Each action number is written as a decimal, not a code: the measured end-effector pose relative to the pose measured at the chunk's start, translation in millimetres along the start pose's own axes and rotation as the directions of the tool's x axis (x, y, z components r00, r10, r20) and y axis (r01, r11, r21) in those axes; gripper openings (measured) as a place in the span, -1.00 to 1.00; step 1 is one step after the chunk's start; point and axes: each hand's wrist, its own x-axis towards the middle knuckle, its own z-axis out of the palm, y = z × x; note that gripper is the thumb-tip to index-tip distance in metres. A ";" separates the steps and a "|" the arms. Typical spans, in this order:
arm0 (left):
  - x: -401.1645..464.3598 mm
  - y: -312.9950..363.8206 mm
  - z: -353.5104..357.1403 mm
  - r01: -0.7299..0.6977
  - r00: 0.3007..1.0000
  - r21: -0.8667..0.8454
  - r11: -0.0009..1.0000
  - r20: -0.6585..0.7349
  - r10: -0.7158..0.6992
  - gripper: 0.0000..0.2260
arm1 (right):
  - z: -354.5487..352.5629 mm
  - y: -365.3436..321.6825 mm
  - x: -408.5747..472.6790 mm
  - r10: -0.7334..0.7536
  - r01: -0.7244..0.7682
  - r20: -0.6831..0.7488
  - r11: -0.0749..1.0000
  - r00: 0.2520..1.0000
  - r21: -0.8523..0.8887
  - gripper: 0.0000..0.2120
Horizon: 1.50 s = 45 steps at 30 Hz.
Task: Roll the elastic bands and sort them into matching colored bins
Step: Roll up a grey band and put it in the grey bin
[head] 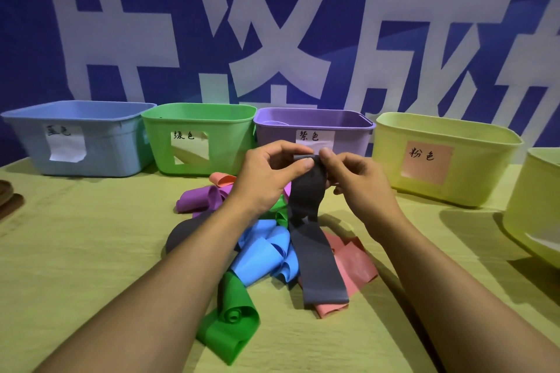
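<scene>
Forearms reach in from the bottom edge, over a loose green band [230, 324] curling at lower centre of the worktop [75, 251]. Left hand [269, 172] and right hand [357, 179] meet mid-frame; each grip is closed in a fingertip pinch on the top end of the dark grey band [312, 239], where a first small turn is started. Rest of it hangs down onto the heap of blue, purple, green and salmon bands. Judgement: keep the roll's edges square, thumbs feeding evenly, light tension so the tail lifts clear of the blue band [266, 254] without dragging it. Bins at rear: blue [30, 136], green [157, 145], purple [351, 136], pale yellow labelled pink [472, 166]. No grey bin visible; destination uncertain.
</scene>
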 end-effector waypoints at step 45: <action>-0.7 -2.5 0.6 0.193 0.981 -0.017 0.981 0.006 -0.193 -0.72 | -2.3 2.1 0.1 -0.126 0.125 0.017 0.992 0.992 0.026 -0.85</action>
